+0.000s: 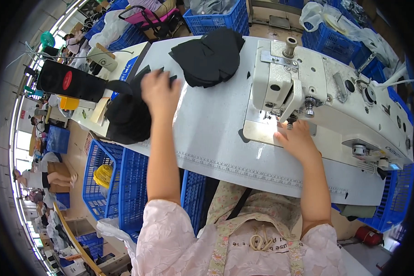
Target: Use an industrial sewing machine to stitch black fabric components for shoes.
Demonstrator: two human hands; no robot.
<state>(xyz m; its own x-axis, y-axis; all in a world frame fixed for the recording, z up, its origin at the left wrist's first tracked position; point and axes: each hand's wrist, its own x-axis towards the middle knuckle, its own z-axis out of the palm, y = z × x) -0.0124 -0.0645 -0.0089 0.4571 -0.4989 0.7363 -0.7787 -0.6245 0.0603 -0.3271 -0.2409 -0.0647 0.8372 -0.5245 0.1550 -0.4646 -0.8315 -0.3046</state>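
My left hand (161, 94) is over the right edge of a stack of black fabric pieces (126, 119) at the table's left end. Its fingers look spread, though motion blurs them slightly, and nothing shows gripped in them. My right hand (299, 139) rests beside the lit needle plate (257, 131) of a white industrial sewing machine (290, 76). Its thumb and fingers are apart, close to the presser foot, with no fabric visible between them. A second pile of black curved pieces (209, 57) lies on the far middle of the table, left of the machine head.
The grey-white table (207, 124) has a ruler strip along its near edge. Blue plastic crates (133, 184) stand below left, and another crate (216, 20) stands behind the table. A black machine arm (71, 80) juts in at left. Other people (37, 178) sit farther left.
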